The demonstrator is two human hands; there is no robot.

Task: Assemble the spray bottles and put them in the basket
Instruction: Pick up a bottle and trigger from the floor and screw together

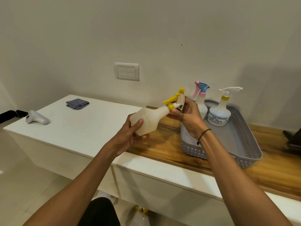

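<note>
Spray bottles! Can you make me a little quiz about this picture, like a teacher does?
1. True or false: the left hand grips the body of the tilted spray bottle.
2. How many spray bottles already stand in the grey basket?
3. What does the right hand hold? A) the folded grey cloth B) the yellow trigger head C) the wall switch plate

Key: 1 true; 2 two; 3 B.
</note>
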